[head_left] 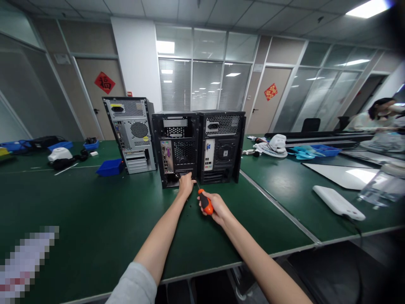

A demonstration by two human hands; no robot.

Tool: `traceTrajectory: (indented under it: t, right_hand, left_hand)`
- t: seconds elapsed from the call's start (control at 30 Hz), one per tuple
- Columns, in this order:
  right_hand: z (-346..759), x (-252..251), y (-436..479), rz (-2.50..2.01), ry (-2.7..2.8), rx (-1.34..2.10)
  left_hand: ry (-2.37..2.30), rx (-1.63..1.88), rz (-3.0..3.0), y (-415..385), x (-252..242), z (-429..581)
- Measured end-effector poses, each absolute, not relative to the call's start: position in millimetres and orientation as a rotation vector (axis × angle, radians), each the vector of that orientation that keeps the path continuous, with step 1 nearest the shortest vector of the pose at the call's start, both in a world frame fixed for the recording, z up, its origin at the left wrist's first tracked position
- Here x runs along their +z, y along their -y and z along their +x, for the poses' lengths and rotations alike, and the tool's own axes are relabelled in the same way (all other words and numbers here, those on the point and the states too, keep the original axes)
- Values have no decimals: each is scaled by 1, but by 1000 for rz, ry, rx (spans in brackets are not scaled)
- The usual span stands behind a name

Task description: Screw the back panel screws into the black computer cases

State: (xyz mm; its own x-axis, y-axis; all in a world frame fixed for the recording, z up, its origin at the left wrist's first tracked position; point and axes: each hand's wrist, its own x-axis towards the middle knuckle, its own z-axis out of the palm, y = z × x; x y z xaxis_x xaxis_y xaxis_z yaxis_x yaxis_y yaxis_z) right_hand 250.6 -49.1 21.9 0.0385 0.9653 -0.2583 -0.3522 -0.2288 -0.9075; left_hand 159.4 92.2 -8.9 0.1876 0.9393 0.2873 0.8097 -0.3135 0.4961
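Observation:
Three computer towers stand with their backs toward me on the green table [95, 228]. My left hand [186, 184] reaches to the bottom rear of the middle black tower [175, 145], fingers pinched at the expansion slot area; what it pinches is too small to tell. My right hand [215, 207] grips an orange-handled screwdriver [205, 201], its thin shaft pointing up-left toward the same spot. A second black tower [221, 143] stands right beside the middle one. A silver-backed tower [131, 133] stands apart to the left.
Blue bins [109, 167] and a white device [59, 154] with black cables lie at the left. A white power bank [338, 202], a plastic bottle [384, 185] and a white board lie on the right table. Another person [376, 114] sits at the far right.

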Motion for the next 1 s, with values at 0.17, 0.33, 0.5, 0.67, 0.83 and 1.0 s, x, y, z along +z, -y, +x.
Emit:
traceTrajectory:
  t: [0.17,0.33,0.5,0.67,0.83,1.0]
  right_hand:
    - [251,24,50,-1054,634,1562]
    - [248,21,50,-959,492,1651]
    - [243,20,51,-870,329,1812]
    - [239,22,52,-771,191,1907]
    - [239,26,52,-698,87,1922]
    - [238,26,51,-618,-2,1927]
  left_hand:
    - [-1673,821,2240,-92,-9,160]
    - [-1673,835,2238,-92,-9,160]
    - [-1665,851,2235,-93,-11,160]
    - [-1651,863,2237,-94,-12,159]
    - [-1646,864,2232,-94,-11,159]
    - [-1657,851,2211,-94,-11,159]
